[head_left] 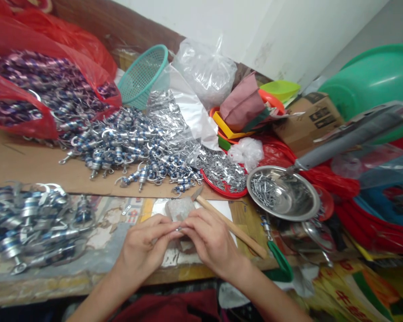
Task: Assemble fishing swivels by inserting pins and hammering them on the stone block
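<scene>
My left hand [144,248] and my right hand [210,241] meet fingertip to fingertip at the table's near edge, both pinched on a tiny metal part [179,230] that I can barely make out. Just beyond the fingertips sits a grey stone block [179,208]. A hammer with a wooden handle [233,226] lies beside my right hand, its head near the block. A heap of silver and blue metal clasps [134,147] lies on brown cardboard farther back.
A steel bowl [284,192] with small metal parts and a red plate [223,172] of silver pieces stand to the right. More clasps in clear plastic [30,219] lie at left, a red bag [36,89] and teal basket [144,76] behind. Green-handled tool [280,259] at right.
</scene>
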A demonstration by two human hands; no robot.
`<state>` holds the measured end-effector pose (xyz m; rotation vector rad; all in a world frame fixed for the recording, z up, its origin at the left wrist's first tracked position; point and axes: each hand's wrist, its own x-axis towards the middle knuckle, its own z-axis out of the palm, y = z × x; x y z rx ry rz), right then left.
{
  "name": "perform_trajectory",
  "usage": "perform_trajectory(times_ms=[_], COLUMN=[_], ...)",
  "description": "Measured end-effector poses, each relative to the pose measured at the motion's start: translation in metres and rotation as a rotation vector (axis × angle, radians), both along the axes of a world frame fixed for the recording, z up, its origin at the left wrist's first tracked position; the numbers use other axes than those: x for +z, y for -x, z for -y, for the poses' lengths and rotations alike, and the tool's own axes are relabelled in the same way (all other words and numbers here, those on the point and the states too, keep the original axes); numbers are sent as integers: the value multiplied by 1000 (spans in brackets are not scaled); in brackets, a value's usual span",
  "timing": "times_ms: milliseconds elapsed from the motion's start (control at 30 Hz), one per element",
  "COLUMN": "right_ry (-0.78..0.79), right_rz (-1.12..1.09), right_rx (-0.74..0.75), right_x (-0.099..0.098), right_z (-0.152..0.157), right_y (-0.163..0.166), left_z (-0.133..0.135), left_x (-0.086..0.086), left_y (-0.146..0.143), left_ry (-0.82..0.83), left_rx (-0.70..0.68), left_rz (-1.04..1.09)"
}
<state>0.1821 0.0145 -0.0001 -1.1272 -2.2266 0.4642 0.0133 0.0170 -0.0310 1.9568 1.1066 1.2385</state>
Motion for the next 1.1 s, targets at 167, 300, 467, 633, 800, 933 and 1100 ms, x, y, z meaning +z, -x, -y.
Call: perform_trajectory(times_ms=[167,300,467,633,800,933,1100], right_ry=[-53,-259,-417,-318,-94,120,224], right_rz=[-158,-70,-8,-141,-350,-451,-475], right_rx=[-39,93,127,98,37,-65,-245], right_x=[-11,-17,-15,-14,-9,-5,-6], right_z=[6,9,9,11,13,14,23], right_y=[-8,-14,-17,-13,-3,1,8], left_z=[1,2,5,4,1,4,15], left_x=[8,8,9,15,22,20,6], left_y=[2,1,0,5,10,8,-1], left_ry=[108,91,-1,-79,177,525,835], left_rx=[34,83,73,24,-51,-26,37], left_rz=[7,-14,-35,-44,6,158,513])
